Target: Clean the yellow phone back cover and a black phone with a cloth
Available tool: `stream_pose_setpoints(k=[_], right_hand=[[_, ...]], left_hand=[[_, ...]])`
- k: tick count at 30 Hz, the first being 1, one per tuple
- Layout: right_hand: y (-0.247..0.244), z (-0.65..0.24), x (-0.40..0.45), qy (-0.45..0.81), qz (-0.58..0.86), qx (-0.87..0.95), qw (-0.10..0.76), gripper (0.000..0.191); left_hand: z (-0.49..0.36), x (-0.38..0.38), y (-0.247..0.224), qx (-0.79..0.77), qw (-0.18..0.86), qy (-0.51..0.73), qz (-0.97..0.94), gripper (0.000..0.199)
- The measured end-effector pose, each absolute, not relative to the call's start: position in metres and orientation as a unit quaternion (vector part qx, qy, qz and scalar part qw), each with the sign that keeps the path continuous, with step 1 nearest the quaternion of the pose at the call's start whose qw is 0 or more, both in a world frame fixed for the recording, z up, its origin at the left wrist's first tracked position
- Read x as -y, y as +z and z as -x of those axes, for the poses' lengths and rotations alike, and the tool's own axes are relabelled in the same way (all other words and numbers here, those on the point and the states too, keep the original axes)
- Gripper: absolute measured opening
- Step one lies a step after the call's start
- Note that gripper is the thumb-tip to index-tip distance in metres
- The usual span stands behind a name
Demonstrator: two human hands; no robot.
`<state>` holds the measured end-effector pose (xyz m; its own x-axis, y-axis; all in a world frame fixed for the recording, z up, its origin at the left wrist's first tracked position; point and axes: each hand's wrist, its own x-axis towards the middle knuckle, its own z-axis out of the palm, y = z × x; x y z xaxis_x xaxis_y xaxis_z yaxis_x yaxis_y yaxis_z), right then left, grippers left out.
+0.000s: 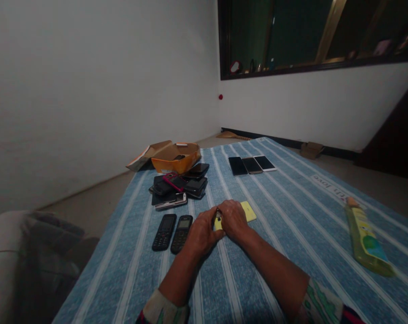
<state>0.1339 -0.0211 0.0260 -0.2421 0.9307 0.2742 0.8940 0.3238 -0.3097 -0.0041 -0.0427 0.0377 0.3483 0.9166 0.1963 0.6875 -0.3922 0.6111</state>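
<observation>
Both hands meet near the middle of the blue striped cloth. My left hand (pixel 204 228) is closed on the left side of a small yellow phone (pixel 218 223), with a dark camera spot showing between the hands. My right hand (pixel 233 218) bends over the same phone from the right; its fingertips are partly hidden. A flat yellow piece (pixel 249 211) lies on the cloth just beyond my right hand. Two black keypad phones, one at the left (pixel 164 232) and one (pixel 182 234) beside my left wrist, lie face up.
A pile of phones (pixel 170 198) lies at the left before an open orange box (pixel 177 166). Three phones (pixel 253 165) sit in a row farther back. A bottle of yellow-green liquid (pixel 369 240) lies at the right on the striped cloth (pixel 292 216).
</observation>
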Motion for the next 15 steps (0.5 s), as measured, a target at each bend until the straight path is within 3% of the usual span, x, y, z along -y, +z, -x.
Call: stream_pose_setpoints(k=[10, 15], right_hand=[[0.022, -0.134, 0.020, 0.041, 0.580, 0.786, 0.209, 0.021], [0.022, -0.134, 0.020, 0.045, 0.578, 0.786, 0.215, 0.021]], left_hand=[[-0.001, 0.056, 0.046, -0.537, 0.090, 0.198, -0.815, 0.029], [0.001, 0.055, 0.035, -0.517, 0.034, 0.222, -0.826, 0.044]])
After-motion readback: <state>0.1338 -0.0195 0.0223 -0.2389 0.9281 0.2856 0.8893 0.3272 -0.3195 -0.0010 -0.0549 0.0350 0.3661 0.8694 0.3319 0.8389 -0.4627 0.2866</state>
